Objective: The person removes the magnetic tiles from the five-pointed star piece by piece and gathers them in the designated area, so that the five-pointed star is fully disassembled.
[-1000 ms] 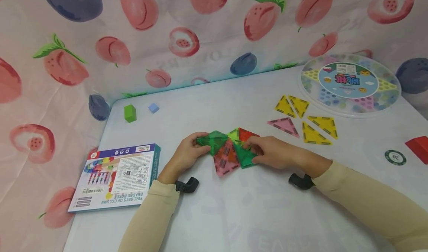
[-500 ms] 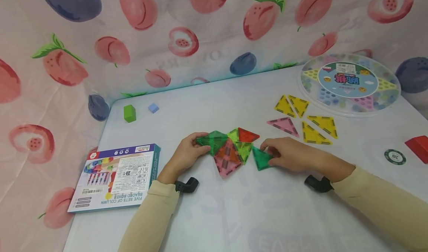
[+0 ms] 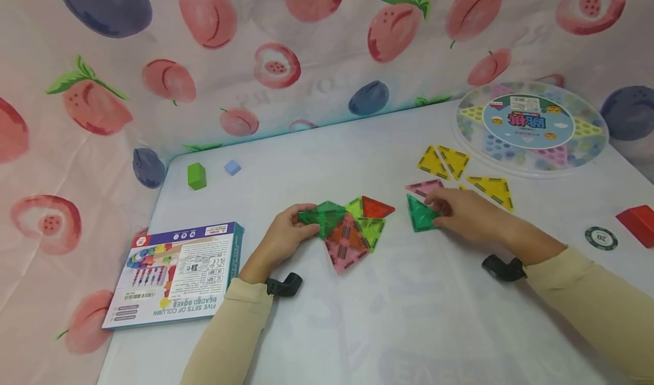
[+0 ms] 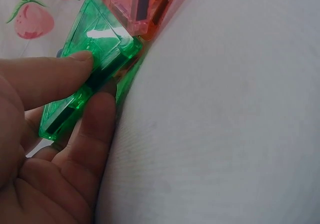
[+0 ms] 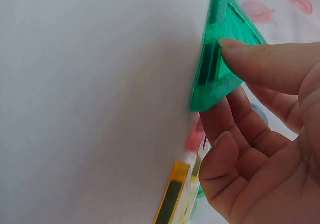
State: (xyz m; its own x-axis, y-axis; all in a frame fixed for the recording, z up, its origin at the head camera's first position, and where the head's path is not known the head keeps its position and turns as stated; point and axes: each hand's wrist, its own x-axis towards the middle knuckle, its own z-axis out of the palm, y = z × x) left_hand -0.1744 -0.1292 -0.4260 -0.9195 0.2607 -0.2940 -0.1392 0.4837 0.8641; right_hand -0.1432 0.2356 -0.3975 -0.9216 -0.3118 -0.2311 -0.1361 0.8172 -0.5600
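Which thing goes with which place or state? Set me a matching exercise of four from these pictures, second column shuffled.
1. Box
2. Chip
3. Right hand
4. Red tile

A. beside a red block
B. next to lime tiles
C. pinching a green tile
D. left of the left hand

Pairs: 1-D; 2-A; 3-C; 4-B

The triangular tile [image 3: 421, 214] in the right grip [image 3: 470, 213] is translucent teal-green; the joined tiles [image 3: 344, 243] at left run green, pink, orange, lime and red. Loose tiles [image 3: 497, 189] to the far right are yellow or pink, dark-striped along the edges. The desk [image 3: 357, 317] is white, the sleeves [image 3: 227, 328] beige. Reddish peaches [image 3: 208, 15] and blue plums [image 3: 369, 98] pattern the pale pink backdrop [image 3: 327, 50].
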